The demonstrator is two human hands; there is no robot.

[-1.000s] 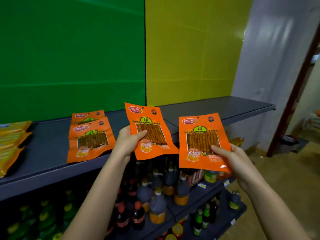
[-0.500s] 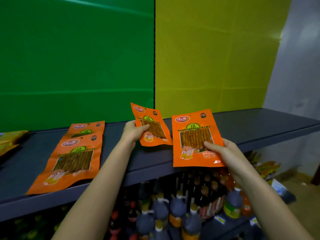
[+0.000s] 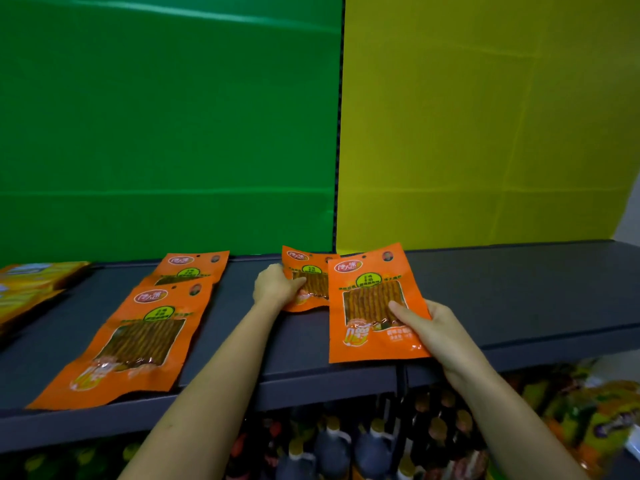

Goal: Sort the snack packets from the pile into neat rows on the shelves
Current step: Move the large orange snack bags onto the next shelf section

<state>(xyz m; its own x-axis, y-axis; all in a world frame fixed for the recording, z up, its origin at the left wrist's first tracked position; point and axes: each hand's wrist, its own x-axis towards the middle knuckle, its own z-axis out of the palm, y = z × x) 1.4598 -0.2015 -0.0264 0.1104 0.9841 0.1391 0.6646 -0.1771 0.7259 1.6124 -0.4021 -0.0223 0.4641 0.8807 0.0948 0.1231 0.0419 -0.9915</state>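
Observation:
My left hand (image 3: 275, 287) grips an orange snack packet (image 3: 304, 271) at its left edge, low over the back of the dark grey shelf (image 3: 519, 299). My right hand (image 3: 426, 323) holds a second orange packet (image 3: 370, 303) by its lower right part, just in front of the first and overlapping it. Whether either packet rests on the shelf I cannot tell. To the left, two more orange packets lie flat in a column, the front one (image 3: 135, 344) overlapping the bottom of the back one (image 3: 194, 268).
Yellow packets (image 3: 31, 289) lie at the shelf's far left. Green and yellow panels (image 3: 173, 133) back the shelf. Below stand dark sauce bottles (image 3: 332, 448), and a heap of mixed snack packets (image 3: 588, 417) sits at lower right.
Both hands moved forward and down with their packets, from in front of the shelf to over its surface. The view came closer to the shelf.

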